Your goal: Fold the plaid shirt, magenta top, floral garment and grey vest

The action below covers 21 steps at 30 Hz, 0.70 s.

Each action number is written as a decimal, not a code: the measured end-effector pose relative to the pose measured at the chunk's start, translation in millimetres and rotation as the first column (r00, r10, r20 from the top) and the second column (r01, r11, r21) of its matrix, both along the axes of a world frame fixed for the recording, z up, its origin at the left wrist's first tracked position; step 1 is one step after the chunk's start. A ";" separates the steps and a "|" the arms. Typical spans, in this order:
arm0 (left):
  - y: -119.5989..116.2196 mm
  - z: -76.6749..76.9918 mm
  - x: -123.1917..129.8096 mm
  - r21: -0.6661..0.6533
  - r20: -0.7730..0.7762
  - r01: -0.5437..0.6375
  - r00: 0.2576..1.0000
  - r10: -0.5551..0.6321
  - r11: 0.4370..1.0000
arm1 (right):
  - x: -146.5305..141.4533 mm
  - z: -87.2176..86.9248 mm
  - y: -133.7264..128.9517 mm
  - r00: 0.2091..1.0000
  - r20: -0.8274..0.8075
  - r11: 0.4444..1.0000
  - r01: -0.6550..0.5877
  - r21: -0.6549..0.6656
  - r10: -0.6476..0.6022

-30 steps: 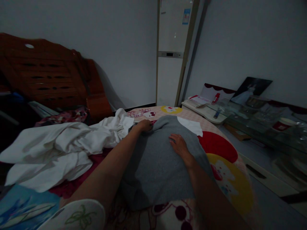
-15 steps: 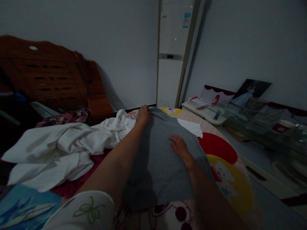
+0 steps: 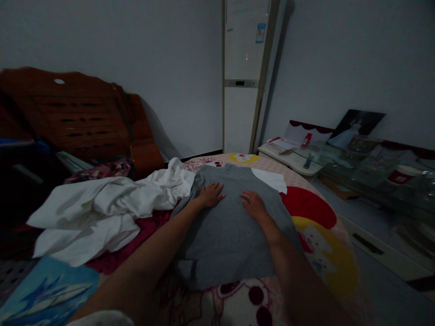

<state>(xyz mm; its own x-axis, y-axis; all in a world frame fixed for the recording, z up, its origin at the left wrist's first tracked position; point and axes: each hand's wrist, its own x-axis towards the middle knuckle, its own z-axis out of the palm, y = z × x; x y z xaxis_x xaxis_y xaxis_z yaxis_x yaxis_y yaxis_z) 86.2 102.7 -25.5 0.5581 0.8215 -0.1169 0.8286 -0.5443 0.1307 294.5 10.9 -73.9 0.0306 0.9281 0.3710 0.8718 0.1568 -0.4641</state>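
Observation:
A grey knitted garment point(image 3: 231, 235) lies spread out on a patterned round cover point(image 3: 322, 290). My left hand point(image 3: 211, 194) rests on its upper left part with the fingers apart. On the upper right part lies my right hand point(image 3: 253, 203), fingers spread and holding nothing. Beyond it, a white piece of cloth point(image 3: 272, 179) sticks out from under the garment's right edge. Crumpled white fabric point(image 3: 115, 203) is to the left, touching the grey garment, with dark red cloth point(image 3: 118, 251) below it.
A wooden chair back point(image 3: 78, 117) stands at the left. A blue printed item point(image 3: 50, 290) lies at the lower left. To the right is a glass-topped stand point(image 3: 360, 181) with papers, a cup and a photo. A tall white cabinet-like unit point(image 3: 240, 113) stands in the corner.
My left hand has let go of the garment's far left edge and come down flat nearer to me. That edge now lies lower. My right hand has hardly moved.

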 end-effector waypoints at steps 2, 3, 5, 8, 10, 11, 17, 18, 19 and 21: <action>-6.3 -2.9 -11.2 0.023 0.017 -0.011 1.000 0.011 1.000 | 0.4 1.0 0.1 1.000 -0.004 1.000 -0.002 -0.003 0.002; -10.0 -4.9 -15.2 0.052 0.040 -0.016 0.999 0.014 0.998 | 0.7 1.3 0.3 1.000 -0.008 1.000 -0.011 -0.005 0.011; -19.0 -11.1 -20.0 0.104 0.078 -0.014 0.997 0.006 0.995 | 1.5 1.5 0.5 1.000 -0.014 1.000 -0.026 -0.011 0.026; -32.0 -22.8 -21.3 0.130 0.075 0.018 0.997 -0.028 0.991 | 3.1 1.0 -0.1 1.000 -0.006 0.999 -0.029 -0.018 0.028; -37.3 -27.7 -20.6 0.131 0.062 0.025 0.997 -0.034 0.991 | 3.7 0.8 -1.6 0.999 0.017 0.999 -0.027 -0.024 0.027; -38.8 -28.5 -20.3 0.129 0.060 0.026 0.998 -0.034 0.991 | 3.7 1.2 -2.3 0.999 0.034 0.999 -0.026 -0.027 0.027; -40.9 -20.2 -20.9 0.083 0.053 0.036 0.998 -0.041 0.996 | -0.6 15.9 7.3 0.982 0.185 0.994 0.047 -0.095 -0.029; -41.2 -19.3 -21.1 0.079 0.052 0.038 0.998 -0.042 0.996 | -0.3 20.3 12.4 0.977 0.208 0.992 0.063 -0.113 -0.039; -41.4 -19.0 -21.2 0.076 0.053 0.040 0.998 -0.044 0.996 | 1.0 24.7 18.2 0.973 0.227 0.990 0.075 -0.122 -0.045; -41.3 -19.7 -21.3 0.074 0.057 0.042 0.997 -0.046 0.996 | 7.0 32.8 31.0 0.966 0.251 0.989 0.095 -0.111 -0.065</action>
<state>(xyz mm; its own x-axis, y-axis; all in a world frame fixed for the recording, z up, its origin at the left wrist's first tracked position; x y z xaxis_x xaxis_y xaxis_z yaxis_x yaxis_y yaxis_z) 64.9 61.4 -45.2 0.5981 0.8011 -0.0235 0.7956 -0.5900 0.1374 301.5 41.9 -41.2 0.0285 0.9649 0.2610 0.9689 0.0376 -0.2445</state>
